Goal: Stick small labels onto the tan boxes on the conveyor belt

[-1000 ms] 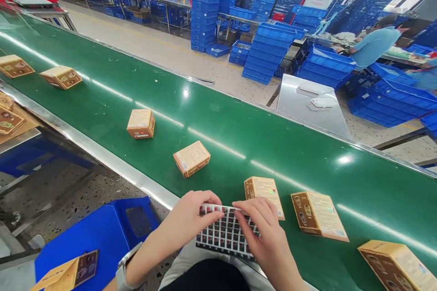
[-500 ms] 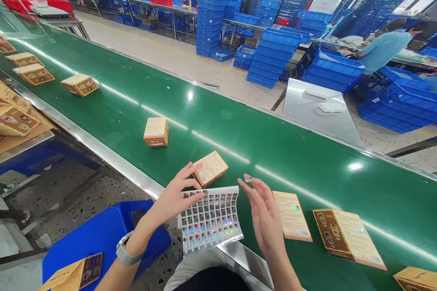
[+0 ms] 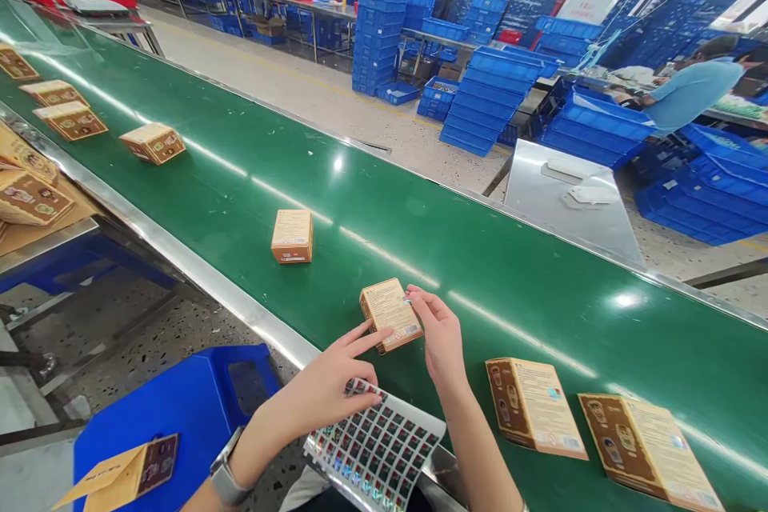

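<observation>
The left hand pinches a sticker sheet, touching a box.

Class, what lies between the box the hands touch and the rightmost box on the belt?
The head view shows another box between the touched box and rightmost box, plus the right forearm.
</observation>
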`<state>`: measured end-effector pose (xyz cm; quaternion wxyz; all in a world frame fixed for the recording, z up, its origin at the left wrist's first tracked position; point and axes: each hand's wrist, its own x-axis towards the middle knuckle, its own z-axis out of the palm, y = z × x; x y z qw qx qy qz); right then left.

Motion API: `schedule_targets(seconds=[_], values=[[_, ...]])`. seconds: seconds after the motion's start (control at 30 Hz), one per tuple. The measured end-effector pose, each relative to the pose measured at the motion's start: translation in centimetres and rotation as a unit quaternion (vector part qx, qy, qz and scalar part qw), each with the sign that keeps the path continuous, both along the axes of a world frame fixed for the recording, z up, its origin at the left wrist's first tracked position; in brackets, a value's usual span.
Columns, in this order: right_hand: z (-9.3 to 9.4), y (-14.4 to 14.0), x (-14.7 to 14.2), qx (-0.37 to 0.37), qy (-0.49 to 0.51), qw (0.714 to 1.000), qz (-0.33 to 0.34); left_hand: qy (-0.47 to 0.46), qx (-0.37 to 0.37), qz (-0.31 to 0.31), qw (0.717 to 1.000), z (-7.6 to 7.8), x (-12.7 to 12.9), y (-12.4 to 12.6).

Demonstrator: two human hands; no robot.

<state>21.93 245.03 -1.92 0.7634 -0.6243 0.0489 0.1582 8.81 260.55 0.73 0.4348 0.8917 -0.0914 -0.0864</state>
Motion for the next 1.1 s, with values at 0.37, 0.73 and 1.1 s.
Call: schedule_targets(seconds=[0.37,0.73,1.1], values=[[-1.1,-1.6,-1.7,-0.002,0.018,0.998,-0.066,0.02,0.022,-0.08,0.996,-0.1,0.1,-1.2],[-0.4,-3.5,-1.7,-0.226,-0.123,0.964,-0.074,-0.021,0.066,-0.13,0.989,-0.4,0.5,-3.5],[6.5,-7.9,-4.2,-0.337,-0.307,0.882,0.121,0.079,-0.01,0.044,0.996,2.9,0.5,-3.2]])
